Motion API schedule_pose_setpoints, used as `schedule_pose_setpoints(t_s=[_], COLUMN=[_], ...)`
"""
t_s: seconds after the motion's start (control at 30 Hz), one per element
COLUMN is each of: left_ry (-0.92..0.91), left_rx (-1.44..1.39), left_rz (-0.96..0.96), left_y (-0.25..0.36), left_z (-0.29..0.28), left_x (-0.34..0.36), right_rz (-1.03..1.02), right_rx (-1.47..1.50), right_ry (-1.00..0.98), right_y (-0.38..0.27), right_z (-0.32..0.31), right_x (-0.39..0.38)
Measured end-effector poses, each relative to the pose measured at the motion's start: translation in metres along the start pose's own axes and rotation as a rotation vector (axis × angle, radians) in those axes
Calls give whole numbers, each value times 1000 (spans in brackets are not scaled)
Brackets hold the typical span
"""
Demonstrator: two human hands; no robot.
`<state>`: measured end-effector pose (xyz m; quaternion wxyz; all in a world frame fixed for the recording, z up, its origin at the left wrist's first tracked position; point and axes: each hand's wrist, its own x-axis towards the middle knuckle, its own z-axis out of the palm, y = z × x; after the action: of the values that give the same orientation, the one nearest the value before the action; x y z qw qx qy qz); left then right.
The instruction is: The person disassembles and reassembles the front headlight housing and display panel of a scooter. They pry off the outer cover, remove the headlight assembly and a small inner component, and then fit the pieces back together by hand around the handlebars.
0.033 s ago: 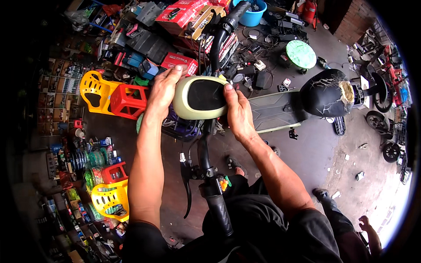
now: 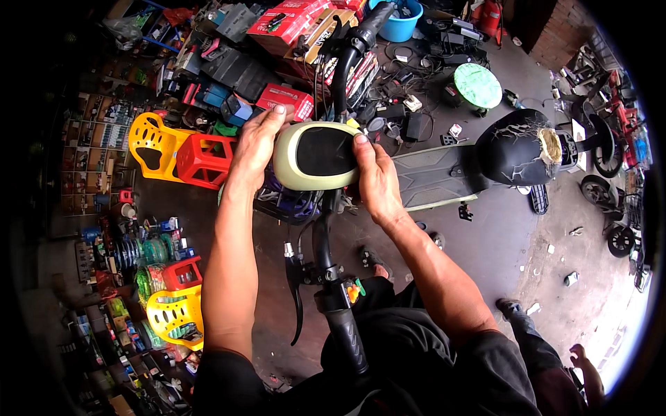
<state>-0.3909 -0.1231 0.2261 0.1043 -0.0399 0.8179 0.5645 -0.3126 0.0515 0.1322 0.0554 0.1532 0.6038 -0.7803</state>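
A cream oval cover with a black top panel [image 2: 326, 151] sits at the middle of the scooter's black handlebar [image 2: 321, 239]. My left hand [image 2: 257, 145] grips the cover's left end, thumb raised near its upper edge. My right hand [image 2: 374, 177] holds the right end with the thumb pressed on the rim; its other fingers are mostly hidden. Below the cover a brake lever [image 2: 298, 298] and a rubber grip [image 2: 345, 340] stick out toward my body. The grey deck [image 2: 433, 177] runs right to a black seat [image 2: 510, 149] with torn covering.
Boxes [image 2: 284, 100], a blue tub [image 2: 399, 21] and a green-topped stool [image 2: 477, 87] stand beyond. Yellow chairs [image 2: 156, 139] and red stools [image 2: 202, 163] are at left among cluttered parts. Loose wheels [image 2: 619, 241] lie at right. Another person's leg [image 2: 520, 326] shows at lower right.
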Motion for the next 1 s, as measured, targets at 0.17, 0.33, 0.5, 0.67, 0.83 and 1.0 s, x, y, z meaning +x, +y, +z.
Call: schedule_pose_setpoints(t_s=[0.17, 0.33, 0.5, 0.67, 0.83, 1.0], left_ry=[-10, -6, 4, -64, -11, -10], left_rx=[-264, -256, -382, -430, -397, -504], left_rz=[-144, -180, -223, -359, -391, -301], left_y=[-32, -33, -21, -20, -23, -33], left_z=[4, 8, 16, 10, 9, 7], left_x=[-10, -8, -13, -13, -12, -14], right_rz=[-6, 89, 121, 29, 57, 42], right_rx=[3, 164, 211, 92, 122, -81], right_ry=[-13, -160, -211, -70, -96, -216], right_y=[-1, -1, -17, 0, -10, -16], right_z=[3, -12, -20, 0, -1, -14], right_x=[-5, -11, -21, -13, -18, -17])
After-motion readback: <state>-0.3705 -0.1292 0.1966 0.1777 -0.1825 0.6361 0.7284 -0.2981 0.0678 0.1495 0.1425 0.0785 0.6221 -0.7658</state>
